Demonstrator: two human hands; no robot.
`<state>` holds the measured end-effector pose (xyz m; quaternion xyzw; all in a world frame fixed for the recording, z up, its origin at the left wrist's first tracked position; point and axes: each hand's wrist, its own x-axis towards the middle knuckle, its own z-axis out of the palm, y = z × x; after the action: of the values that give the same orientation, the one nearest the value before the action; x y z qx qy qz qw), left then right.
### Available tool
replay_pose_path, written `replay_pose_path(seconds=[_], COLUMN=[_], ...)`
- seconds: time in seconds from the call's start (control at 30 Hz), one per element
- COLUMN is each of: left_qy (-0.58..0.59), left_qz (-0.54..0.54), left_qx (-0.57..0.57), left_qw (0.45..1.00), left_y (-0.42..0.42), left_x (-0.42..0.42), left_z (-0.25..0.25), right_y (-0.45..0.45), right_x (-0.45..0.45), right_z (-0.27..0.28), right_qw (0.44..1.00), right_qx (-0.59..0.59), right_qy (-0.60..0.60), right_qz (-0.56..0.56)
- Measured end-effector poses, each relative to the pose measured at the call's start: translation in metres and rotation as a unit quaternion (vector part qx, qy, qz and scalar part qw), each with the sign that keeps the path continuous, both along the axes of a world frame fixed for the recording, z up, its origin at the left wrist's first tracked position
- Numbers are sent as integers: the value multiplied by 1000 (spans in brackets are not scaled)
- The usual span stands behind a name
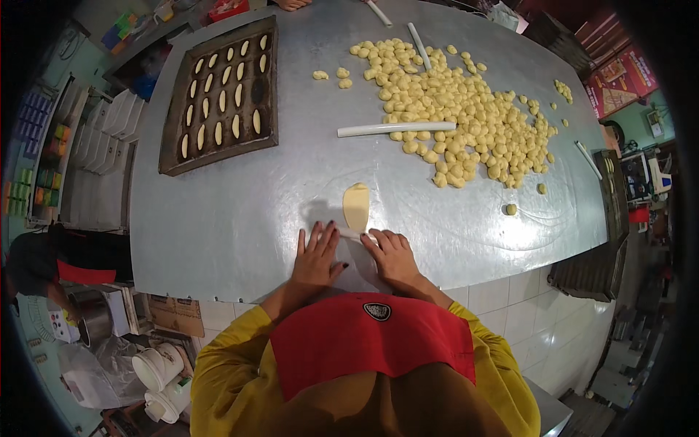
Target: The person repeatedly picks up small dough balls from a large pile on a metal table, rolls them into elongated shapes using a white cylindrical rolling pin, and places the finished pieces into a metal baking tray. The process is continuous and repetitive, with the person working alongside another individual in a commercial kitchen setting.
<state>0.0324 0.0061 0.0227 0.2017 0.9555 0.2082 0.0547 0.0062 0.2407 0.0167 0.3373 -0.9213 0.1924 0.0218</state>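
Note:
Before me on the metal table (pixel 240 218), a flattened tongue of yellow dough (pixel 356 207) lies lengthwise, its far end thicker and curled. A white rolling pin (pixel 348 234) crosses its near end. My left hand (pixel 317 257) rests palm down over the pin's left part, fingers stretched out and spread. On the right part lies my right hand (pixel 393 254), its fingers bent over the pin and the thumb beside the dough. Both hands partly hide the pin.
A dark baking tray (pixel 218 155) at the left holds rows of slim dough pieces. Many dough balls (pixel 469 109) are heaped right of centre, with another white rolling pin (pixel 396 129) against them. Another person's hand (pixel 293 4) shows at the far edge. More trays (pixel 590 270) stand at right.

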Motion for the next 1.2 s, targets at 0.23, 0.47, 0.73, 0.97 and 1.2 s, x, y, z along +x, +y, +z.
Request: replay_pose_path(seconds=[0.23,0.47,0.73,0.97,1.2], left_qy=[91,79,148,-13,123], left_qz=[44,29,56,-12,175], left_qx=[87,21,116,81,367], left_qw=[991,996,981,997,905], left_y=[4,29,16,-17,-20], left_x=[-51,-104,-62,6,23], left_z=[-21,-24,-9,-17,-38], right_y=[34,-25,-15,-2,-102], right_x=[-80,-96,-67,-10,-59], right_z=[-2,-13,-3,-13,-10], right_qw=[976,989,992,996,998], right_qx=[7,-47,-119,-73,20], right_qy=[143,129,34,5,57], right_qz=[-165,-48,-12,42,-2])
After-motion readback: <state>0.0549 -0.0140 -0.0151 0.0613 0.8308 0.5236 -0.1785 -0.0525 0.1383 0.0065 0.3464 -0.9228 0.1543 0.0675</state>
